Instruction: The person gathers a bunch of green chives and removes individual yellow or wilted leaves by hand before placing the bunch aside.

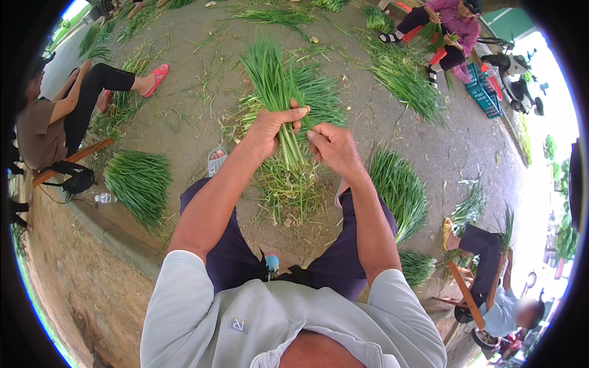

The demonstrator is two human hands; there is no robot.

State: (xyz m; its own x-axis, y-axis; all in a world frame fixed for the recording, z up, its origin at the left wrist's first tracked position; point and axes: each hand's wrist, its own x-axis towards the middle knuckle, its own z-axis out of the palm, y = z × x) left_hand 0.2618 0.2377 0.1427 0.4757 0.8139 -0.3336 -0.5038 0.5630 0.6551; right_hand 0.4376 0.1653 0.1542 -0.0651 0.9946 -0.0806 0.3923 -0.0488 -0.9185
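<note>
My left hand (pixel 270 130) is wrapped round a bunch of long green chives (pixel 265 73), with leaf tips pointing away and pale stalk ends hanging toward me. Close on its right, my right hand (pixel 336 146) is closed in a pinch on thin green chive stalks at the bunch's side; its fingertips partly hide them. Under and beyond the bunch, a heap of loose chives (pixel 322 98) lies on the ground. Below the stalk ends, between my feet, is a pile of yellowish chive trimmings (pixel 282 196).
Bundled chives lie at left (pixel 140 187) and right (pixel 399 190). People sit at left (pixel 52 119), upper right (pixel 457 27) and lower right (pixel 500 313). A teal crate (pixel 483 92) and a scooter (pixel 515 76) stand at right. A kerb (pixel 116 236) runs at lower left.
</note>
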